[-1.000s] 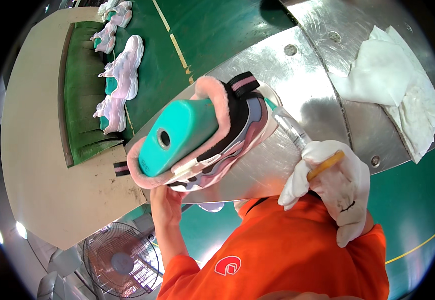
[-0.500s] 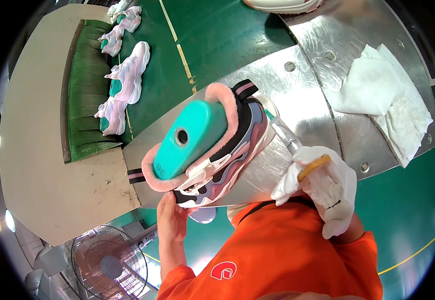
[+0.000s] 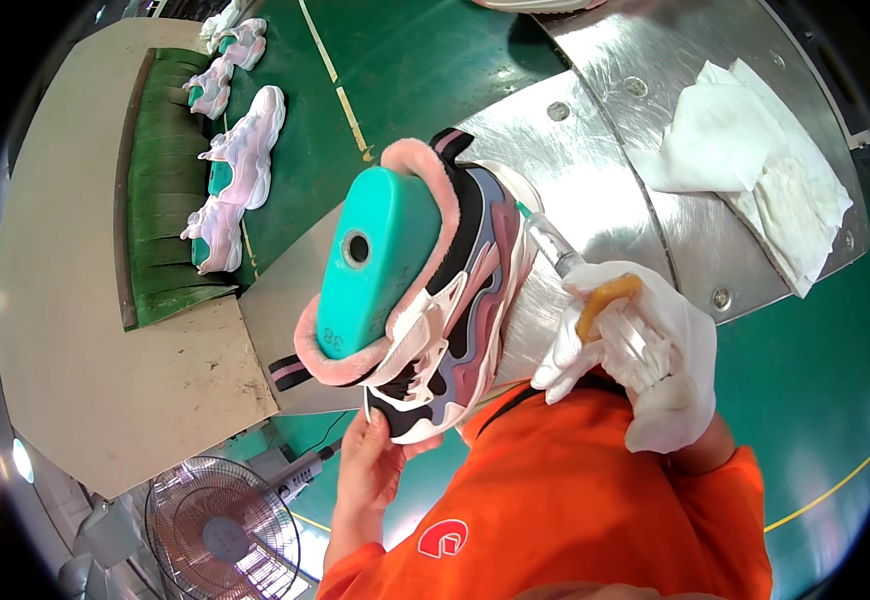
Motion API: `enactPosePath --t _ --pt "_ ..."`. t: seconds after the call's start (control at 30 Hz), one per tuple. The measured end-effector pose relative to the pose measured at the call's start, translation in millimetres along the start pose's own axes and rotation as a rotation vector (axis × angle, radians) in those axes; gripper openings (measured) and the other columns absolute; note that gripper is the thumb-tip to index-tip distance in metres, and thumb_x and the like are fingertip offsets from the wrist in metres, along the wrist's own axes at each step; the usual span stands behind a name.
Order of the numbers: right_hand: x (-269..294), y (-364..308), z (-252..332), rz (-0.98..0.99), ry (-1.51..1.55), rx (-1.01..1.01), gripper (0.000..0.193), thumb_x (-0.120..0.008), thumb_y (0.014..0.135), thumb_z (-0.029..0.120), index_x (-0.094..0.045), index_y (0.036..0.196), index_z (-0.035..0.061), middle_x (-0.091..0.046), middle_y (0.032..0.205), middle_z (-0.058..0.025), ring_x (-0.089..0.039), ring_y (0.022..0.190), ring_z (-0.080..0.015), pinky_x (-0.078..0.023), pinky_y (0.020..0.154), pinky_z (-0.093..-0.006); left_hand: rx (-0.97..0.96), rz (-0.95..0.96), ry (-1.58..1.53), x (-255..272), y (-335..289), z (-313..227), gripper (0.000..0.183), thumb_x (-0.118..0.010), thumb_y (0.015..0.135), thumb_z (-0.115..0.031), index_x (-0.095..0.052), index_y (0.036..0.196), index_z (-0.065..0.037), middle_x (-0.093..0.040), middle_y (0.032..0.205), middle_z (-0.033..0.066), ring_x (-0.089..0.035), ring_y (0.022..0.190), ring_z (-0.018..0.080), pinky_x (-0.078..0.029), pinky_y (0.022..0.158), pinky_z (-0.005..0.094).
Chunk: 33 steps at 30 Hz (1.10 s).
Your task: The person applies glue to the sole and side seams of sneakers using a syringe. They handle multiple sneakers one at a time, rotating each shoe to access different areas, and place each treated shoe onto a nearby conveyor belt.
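A sneaker (image 3: 430, 325) in pink, black, lavender and white hangs tilted above the metal bench, its fluffy pink collar around a teal shoe last (image 3: 373, 265). My bare left hand (image 3: 373, 462) grips its lower end, thumb on the black and white upper and the other fingers partly hidden beneath. In a white glove, my right hand (image 3: 645, 345) is closed on a clear syringe (image 3: 555, 245) with a teal needle tip. That tip meets the shoe's side near the upper and white sole; whether it touches is unclear. A curved amber-brown piece (image 3: 607, 303) shows at the gloved fingers.
Crumpled white cloths (image 3: 755, 165) lie on the metal bench (image 3: 645, 95) at right. Several pink and white shoes (image 3: 252, 150) stand on the green conveyor beside a green-flapped strip (image 3: 160, 190) and beige board (image 3: 65, 260). A fan (image 3: 223, 535) is at lower left.
The sneaker has turned more upright, its lower end swinging right and toward me with my left hand. My right hand with the syringe has shifted slightly left and up, staying beside the shoe.
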State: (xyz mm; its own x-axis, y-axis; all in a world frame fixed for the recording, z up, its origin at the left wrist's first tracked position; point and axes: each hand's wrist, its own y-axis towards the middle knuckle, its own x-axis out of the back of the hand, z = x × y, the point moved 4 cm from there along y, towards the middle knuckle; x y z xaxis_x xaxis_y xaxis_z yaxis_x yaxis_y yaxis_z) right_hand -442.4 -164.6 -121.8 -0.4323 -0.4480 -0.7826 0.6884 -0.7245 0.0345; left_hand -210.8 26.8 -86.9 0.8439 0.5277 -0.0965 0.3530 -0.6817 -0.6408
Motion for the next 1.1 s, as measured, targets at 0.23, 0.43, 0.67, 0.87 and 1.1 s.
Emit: enactPosePath --t 0.23,0.43,0.67,0.87,1.1 --pt "-17 -5 6 -0.175 -0.043 -0.036 0.108 -0.093 0.060 0.037 -0.035 0.134 -0.0155 -0.059 0.101 -0.0192 -0.067 0.090 -0.0328 -0.060 0.075 -0.0398 0.109 0.133 -0.083 -21 -10 17 0.052 -0.056 0.099 -0.028 -0.040 0.134 0.007 -0.057 0.127 0.0182 -0.063 0.111 0.0282 -0.057 0.087 0.0438" --pt "-29 -10 7 -0.042 -0.012 -0.052 0.079 -0.083 0.068 0.006 -0.042 0.135 -0.0028 -0.056 0.102 -0.0080 -0.058 0.096 -0.0138 -0.050 0.085 -0.0298 0.156 0.129 -0.064 -39 -16 22 0.054 -0.062 0.095 -0.029 -0.044 0.133 0.004 -0.059 0.125 0.0151 -0.064 0.107 0.0251 -0.059 0.082 0.0415" --pt "-29 -17 -4 -0.034 -0.234 -0.012 0.098 -0.090 0.061 0.020 -0.035 0.136 -0.0133 -0.054 0.112 -0.0187 -0.063 0.097 -0.0281 -0.056 0.080 -0.0372 0.170 0.229 -0.159 -30 -14 24 0.049 -0.058 0.098 -0.023 -0.041 0.134 0.005 -0.058 0.128 0.0144 -0.062 0.110 0.0234 -0.058 0.086 0.0438" --pt "-43 -24 -6 -0.024 -0.011 -0.021 0.090 -0.086 0.063 0.008 -0.037 0.137 -0.0071 -0.053 0.114 -0.0116 -0.059 0.102 -0.0207 -0.052 0.088 -0.0340 0.159 0.224 -0.148 -30 -15 26 0.047 -0.059 0.098 -0.023 -0.044 0.133 0.004 -0.059 0.125 0.0136 -0.062 0.109 0.0219 -0.059 0.084 0.0419" --pt "-19 -36 3 0.044 -0.079 0.092 0.094 -0.079 0.052 -0.003 -0.037 0.136 -0.0080 -0.054 0.112 -0.0131 -0.060 0.101 -0.0259 -0.051 0.090 -0.0382 -0.076 -0.069 0.047 17 10 -14 0.041 -0.064 0.093 -0.033 -0.059 0.112 0.003 -0.068 0.090 0.0094 -0.069 0.076 0.0177 -0.060 0.061 0.0304"
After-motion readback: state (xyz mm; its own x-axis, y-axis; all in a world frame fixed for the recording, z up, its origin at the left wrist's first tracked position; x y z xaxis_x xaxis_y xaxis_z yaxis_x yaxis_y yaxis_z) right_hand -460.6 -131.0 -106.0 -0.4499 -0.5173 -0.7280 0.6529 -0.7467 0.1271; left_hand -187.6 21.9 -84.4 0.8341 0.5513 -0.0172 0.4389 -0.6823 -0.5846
